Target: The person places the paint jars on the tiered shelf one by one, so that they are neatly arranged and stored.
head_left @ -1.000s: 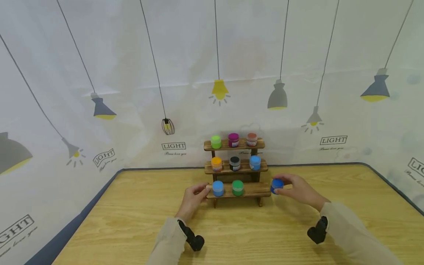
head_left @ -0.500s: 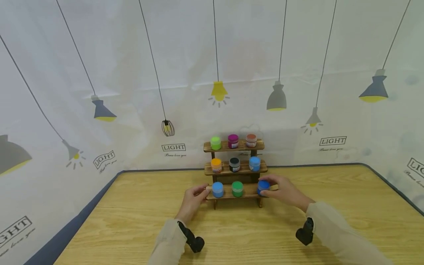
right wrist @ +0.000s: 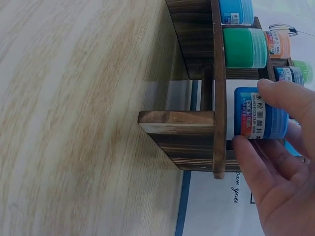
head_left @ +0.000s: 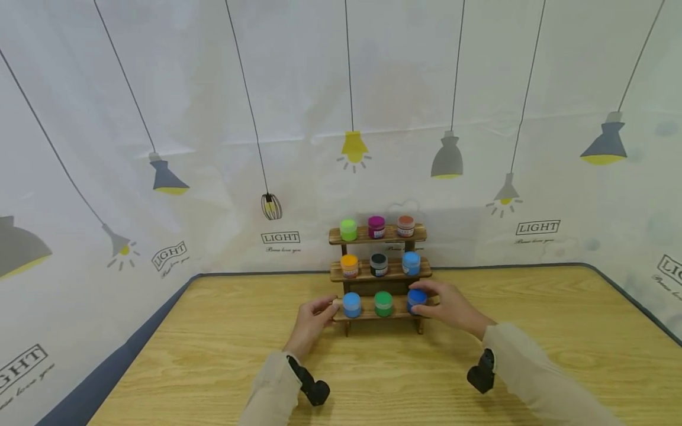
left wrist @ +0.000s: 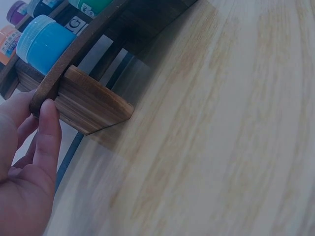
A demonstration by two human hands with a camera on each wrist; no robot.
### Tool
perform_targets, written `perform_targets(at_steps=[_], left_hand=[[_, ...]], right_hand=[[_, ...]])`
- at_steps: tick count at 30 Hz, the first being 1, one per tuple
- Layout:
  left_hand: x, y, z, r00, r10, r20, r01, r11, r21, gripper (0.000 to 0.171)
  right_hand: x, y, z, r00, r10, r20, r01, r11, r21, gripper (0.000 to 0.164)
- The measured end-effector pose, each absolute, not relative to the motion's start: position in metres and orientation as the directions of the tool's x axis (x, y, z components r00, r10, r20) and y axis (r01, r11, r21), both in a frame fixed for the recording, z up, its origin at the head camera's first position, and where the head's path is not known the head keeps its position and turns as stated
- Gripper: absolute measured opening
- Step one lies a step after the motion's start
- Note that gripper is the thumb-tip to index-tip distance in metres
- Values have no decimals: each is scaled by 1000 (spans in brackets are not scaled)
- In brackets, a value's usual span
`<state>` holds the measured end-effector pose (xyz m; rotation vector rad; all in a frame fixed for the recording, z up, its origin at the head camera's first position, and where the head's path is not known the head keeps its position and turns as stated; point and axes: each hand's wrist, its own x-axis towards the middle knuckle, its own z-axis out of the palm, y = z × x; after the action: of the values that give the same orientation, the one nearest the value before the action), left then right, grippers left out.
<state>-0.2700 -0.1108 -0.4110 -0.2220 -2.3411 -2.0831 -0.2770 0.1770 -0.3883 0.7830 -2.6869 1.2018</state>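
My right hand (head_left: 453, 309) holds a dark blue paint jar (right wrist: 252, 114) between thumb and fingers, upright over the right end of the bottom step of a wooden display rack (head_left: 399, 309). In the right wrist view a narrow gap shows between the jar's base and the board. At the opposite end, my left hand (head_left: 311, 324) pinches the tip of that same bottom step, thumb and finger on either side of the wood. A light blue jar (head_left: 351, 305) and a green jar (head_left: 383, 304) stand on this step, left of the held one.
The middle step bears an orange jar (head_left: 349, 266), a black jar (head_left: 379, 265) and another light blue jar (head_left: 411, 263). On top are lime green (head_left: 348, 229), magenta (head_left: 376, 227) and reddish-brown jars (head_left: 405, 226). A printed curtain (head_left: 298, 177) hangs close behind the wooden table (head_left: 224, 355).
My right hand has carried the dark blue jar leftward, from beside the rack to over the right end of the bottom step. The left hand has kept its hold on the rack.
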Motion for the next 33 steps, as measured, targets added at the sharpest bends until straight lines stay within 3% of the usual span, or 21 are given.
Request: perform_targets(at_steps=[9, 24, 33], left_hand=[[-270, -112, -410, -991, 104, 78, 89, 106, 990, 33], [-294, -119, -438, -989, 108, 99, 109, 99, 989, 37], [-294, -121, -439, -991, 114, 76, 87, 97, 992, 36]], right_hand=[[-278, 173, -393, -871, -396, 291, -479, 553, -682, 41], [-276, 164, -396, -877, -340, 340, -479, 555, -681, 40], [-270, 166, -396, -900, -307, 309, -432, 531, -729, 49]])
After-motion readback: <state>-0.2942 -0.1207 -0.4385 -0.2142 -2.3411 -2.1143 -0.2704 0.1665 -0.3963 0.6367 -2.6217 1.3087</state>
